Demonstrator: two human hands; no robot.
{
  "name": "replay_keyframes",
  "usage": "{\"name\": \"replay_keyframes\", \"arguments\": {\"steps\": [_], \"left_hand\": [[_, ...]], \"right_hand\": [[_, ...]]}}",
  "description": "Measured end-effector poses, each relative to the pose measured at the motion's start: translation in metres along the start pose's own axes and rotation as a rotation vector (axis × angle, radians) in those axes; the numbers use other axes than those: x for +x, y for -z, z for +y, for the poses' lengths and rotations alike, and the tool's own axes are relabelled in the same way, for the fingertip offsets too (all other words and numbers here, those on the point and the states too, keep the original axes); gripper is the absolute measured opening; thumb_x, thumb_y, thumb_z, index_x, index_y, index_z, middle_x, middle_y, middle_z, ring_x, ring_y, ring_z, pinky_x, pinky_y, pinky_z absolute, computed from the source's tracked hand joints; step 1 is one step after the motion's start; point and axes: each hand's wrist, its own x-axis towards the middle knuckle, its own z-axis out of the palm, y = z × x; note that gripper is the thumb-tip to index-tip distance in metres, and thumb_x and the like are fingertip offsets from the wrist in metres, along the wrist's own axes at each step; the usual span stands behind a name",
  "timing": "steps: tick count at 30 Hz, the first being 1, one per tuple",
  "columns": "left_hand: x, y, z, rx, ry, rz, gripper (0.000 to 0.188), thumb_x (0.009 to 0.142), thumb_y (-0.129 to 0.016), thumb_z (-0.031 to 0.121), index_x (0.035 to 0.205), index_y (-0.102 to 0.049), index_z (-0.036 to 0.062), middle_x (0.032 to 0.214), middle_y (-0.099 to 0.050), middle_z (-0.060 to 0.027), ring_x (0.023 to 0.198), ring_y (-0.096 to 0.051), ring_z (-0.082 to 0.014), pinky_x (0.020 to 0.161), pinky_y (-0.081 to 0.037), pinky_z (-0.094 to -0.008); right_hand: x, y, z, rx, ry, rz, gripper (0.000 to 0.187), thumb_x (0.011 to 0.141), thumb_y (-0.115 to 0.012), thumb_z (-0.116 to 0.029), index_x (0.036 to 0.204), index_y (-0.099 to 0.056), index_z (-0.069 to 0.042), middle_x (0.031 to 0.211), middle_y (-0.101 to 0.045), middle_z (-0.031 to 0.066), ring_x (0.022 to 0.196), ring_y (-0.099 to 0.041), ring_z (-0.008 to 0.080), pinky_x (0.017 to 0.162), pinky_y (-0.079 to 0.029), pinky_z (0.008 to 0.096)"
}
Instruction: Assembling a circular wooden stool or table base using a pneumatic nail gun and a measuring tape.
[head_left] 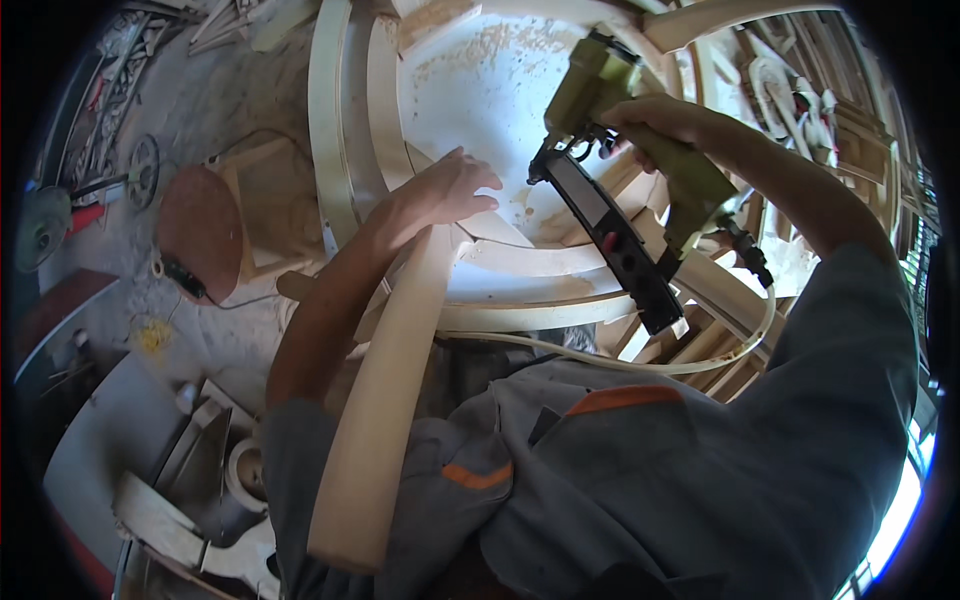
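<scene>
Head view: upper right, right grip (648,118) holds nailer (692,185); its slipping could spike the loosely open left grip (452,193), center.

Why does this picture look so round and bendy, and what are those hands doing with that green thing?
No robot here, just a person! A wide fisheye camera worn on their head looks down, so straight edges bend near the rim. You see their own two arms and grey shirt. The right hand grips a green nail gun, with a pale hose joined to its handle. The left hand is at the upper end of a thick wooden piece. Curved wooden parts lie on a white surface.
</scene>
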Motion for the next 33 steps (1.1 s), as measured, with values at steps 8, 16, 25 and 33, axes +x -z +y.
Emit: {"name": "replay_keyframes", "arguments": {"steps": [8, 16, 25, 33], "left_hand": [[0.000, -0.015, -0.008, 0.066, 0.146, -0.133, 0.036, 0.080, -0.075, 0.034, 0.104, -0.073, 0.0076, 0.109, -0.063, -0.0049, 0.114, -0.050, -0.0223, 0.104, -0.029, -0.0369], [0.010, -0.014, -0.003, 0.038, 0.271, -0.178, 0.027, 0.078, -0.078, 0.026, 0.098, -0.071, 0.0098, 0.104, -0.060, -0.0039, 0.111, -0.049, -0.0211, 0.099, -0.028, -0.0372], [0.012, -0.013, -0.002, 0.038, 0.298, -0.156, 0.022, 0.078, -0.078, 0.024, 0.093, -0.070, 0.0105, 0.101, -0.058, -0.0026, 0.111, -0.049, -0.0208, 0.099, -0.028, -0.0379], [0.013, -0.017, -0.004, 0.028, 0.292, -0.143, 0.022, 0.077, -0.078, 0.024, 0.093, -0.070, 0.0108, 0.099, -0.058, -0.0022, 0.111, -0.049, -0.0210, 0.100, -0.027, -0.0390]], "right_hand": [[0.019, 0.026, 0.046, 0.296, -0.177, -0.055, 0.039, 0.093, -0.061, -0.033, 0.110, -0.057, 0.001, 0.100, -0.067, 0.0147, 0.054, -0.057, 0.0106, 0.045, -0.051, 0.0259], [0.027, 0.032, 0.035, 0.192, -0.271, -0.128, 0.038, 0.093, -0.061, -0.032, 0.108, -0.055, 0.002, 0.099, -0.066, 0.0130, 0.053, -0.055, 0.0091, 0.044, -0.050, 0.0254], [0.036, 0.019, 0.047, 0.206, -0.258, -0.151, 0.037, 0.094, -0.060, -0.030, 0.108, -0.054, 0.004, 0.097, -0.066, 0.0175, 0.052, -0.056, 0.0101, 0.042, -0.049, 0.0251], [0.036, 0.015, 0.057, 0.273, -0.267, -0.194, 0.040, 0.094, -0.061, -0.030, 0.113, -0.054, 0.004, 0.101, -0.065, 0.0188, 0.050, -0.055, 0.0087, 0.042, -0.050, 0.0234]]}}
